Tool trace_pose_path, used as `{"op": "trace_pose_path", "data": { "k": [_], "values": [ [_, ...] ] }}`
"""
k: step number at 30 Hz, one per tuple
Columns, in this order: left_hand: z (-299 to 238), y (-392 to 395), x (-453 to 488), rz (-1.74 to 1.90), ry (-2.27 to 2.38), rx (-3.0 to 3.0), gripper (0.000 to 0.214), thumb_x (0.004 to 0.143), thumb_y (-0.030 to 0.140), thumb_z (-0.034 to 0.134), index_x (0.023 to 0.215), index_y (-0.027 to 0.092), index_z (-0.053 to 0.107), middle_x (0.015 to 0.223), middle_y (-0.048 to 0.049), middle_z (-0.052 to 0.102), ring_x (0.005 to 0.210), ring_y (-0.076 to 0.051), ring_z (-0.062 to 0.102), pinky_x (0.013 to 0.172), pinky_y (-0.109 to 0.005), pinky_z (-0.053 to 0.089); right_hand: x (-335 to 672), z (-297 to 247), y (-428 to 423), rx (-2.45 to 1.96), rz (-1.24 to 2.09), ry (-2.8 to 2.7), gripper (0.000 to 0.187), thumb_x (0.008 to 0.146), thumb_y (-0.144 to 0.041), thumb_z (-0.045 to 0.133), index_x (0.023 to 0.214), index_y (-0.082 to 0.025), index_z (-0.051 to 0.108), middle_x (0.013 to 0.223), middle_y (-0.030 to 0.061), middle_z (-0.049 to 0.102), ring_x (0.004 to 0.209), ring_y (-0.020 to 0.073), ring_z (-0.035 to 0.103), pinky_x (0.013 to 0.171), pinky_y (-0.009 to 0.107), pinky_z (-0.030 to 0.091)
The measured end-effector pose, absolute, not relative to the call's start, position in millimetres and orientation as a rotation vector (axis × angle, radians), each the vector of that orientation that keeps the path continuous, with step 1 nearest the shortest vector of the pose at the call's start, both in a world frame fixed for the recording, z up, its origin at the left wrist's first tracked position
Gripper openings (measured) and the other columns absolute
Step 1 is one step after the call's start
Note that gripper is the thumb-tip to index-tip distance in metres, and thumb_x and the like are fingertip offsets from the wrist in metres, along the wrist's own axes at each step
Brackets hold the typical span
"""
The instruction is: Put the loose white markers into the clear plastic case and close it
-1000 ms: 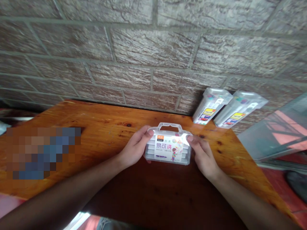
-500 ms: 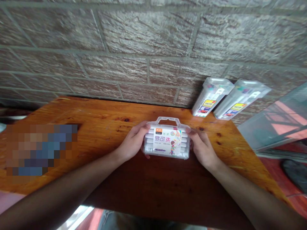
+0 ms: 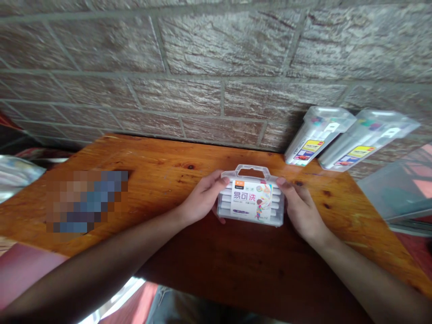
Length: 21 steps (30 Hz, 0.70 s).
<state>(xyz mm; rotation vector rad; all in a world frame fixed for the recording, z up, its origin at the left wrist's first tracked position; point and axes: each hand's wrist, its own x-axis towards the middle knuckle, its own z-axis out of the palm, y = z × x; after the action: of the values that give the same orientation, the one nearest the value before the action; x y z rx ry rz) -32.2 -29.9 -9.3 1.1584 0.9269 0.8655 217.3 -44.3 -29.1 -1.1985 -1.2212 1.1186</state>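
A clear plastic marker case point(image 3: 251, 203) with a carry handle on top faces me above the wooden table. White pens lie in rows behind its printed label. My left hand point(image 3: 204, 195) grips the case's left side, thumb at the upper corner and some fingers hidden behind. On the opposite side my right hand point(image 3: 301, 207) is closed on the right edge, its thumb near the top corner; the fingers behind are partly out of sight. The lid looks closed.
Two taller clear marker boxes point(image 3: 319, 135) point(image 3: 366, 139) stand at the table's back right, by the brick wall point(image 3: 202, 99). A blurred-out bluish object point(image 3: 91, 202) lies on the wooden table point(image 3: 151, 166) at left. A translucent panel point(image 3: 398, 189) is beyond the right edge.
The whole view has shifted, so the table and boxes sit differently in the picture. Both hands keep their hold on the marker case, which looks almost unmoved.
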Motion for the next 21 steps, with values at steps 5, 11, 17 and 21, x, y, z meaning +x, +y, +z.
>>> {"op": "trace_pose_path", "data": {
  "k": [5, 11, 17, 21],
  "values": [
    [-10.1, -22.8, -38.9, 0.866, 0.766, 1.087, 0.047, 0.086, 0.037, 0.08, 0.127, 0.023, 0.061, 0.11, -0.0069, 0.074, 0.085, -0.023, 0.076, 0.056, -0.035, 0.069, 221.8, -32.3, -39.2, -1.117, 1.267, -1.092, 0.037, 0.097, -0.054, 0.07, 0.116, -0.023, 0.079, 0.098, 0.0076, 0.084, 0.082, 0.0294, 0.081, 0.068, 0.041, 0.067],
    [-9.4, -16.3, -48.3, 0.889, 0.671, 1.043, 0.093, 0.078, 0.02, 0.083, 0.159, 0.034, 0.04, 0.144, -0.0118, 0.066, 0.112, -0.029, 0.075, 0.073, -0.037, 0.071, 230.0, -23.0, -37.1, -0.902, 1.324, -1.249, 0.068, 0.096, -0.027, 0.07, 0.16, -0.033, 0.047, 0.139, 0.0077, 0.075, 0.101, 0.0248, 0.081, 0.068, 0.033, 0.067],
    [-8.3, -11.9, -54.7, 0.846, 0.583, 1.057, 0.101, 0.076, 0.018, 0.084, 0.162, 0.038, 0.035, 0.151, -0.0135, 0.063, 0.118, -0.032, 0.075, 0.08, -0.037, 0.07, 242.1, -14.8, -33.4, -0.76, 1.269, -1.618, 0.08, 0.099, -0.03, 0.066, 0.17, -0.034, 0.03, 0.154, 0.0126, 0.064, 0.124, 0.028, 0.074, 0.087, 0.042, 0.067],
    [-6.4, -9.5, -56.6, 0.84, 0.55, 1.05, 0.101, 0.076, 0.018, 0.085, 0.162, 0.039, 0.036, 0.153, -0.0136, 0.062, 0.116, -0.033, 0.076, 0.082, -0.041, 0.07, 245.1, -9.1, -33.1, -0.735, 1.211, -1.789, 0.083, 0.101, -0.044, 0.065, 0.172, -0.037, 0.022, 0.154, 0.0142, 0.063, 0.124, 0.0287, 0.074, 0.093, 0.048, 0.065]
  ]
}}
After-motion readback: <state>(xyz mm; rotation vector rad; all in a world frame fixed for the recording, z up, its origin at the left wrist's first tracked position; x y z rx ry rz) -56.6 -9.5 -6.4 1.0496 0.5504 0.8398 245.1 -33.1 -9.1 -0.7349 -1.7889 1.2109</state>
